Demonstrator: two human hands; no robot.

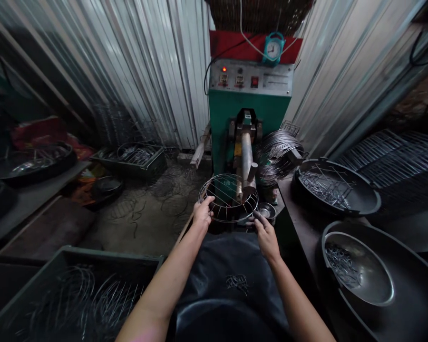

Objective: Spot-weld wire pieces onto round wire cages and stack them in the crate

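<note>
A round wire frame (pixel 221 186) lies level under the arm of a green welding machine (pixel 248 114). My left hand (pixel 202 212) is closed on the frame's left rim. My right hand (pixel 265 233) pinches its right rim near a small metal bowl (pixel 267 209). The machine's cylinder and electrode (pixel 248 176) press down inside the ring. Short wire pieces (pixel 237 282) rest on the dark cloth over my lap.
A coil of wire (pixel 278 153) hangs right of the machine. Dark pans with wire pieces (pixel 333 187) and a steel bowl (pixel 356 268) sit on the right bench. A green crate of wire rings (pixel 78 292) stands at lower left. Corrugated metal walls close in behind.
</note>
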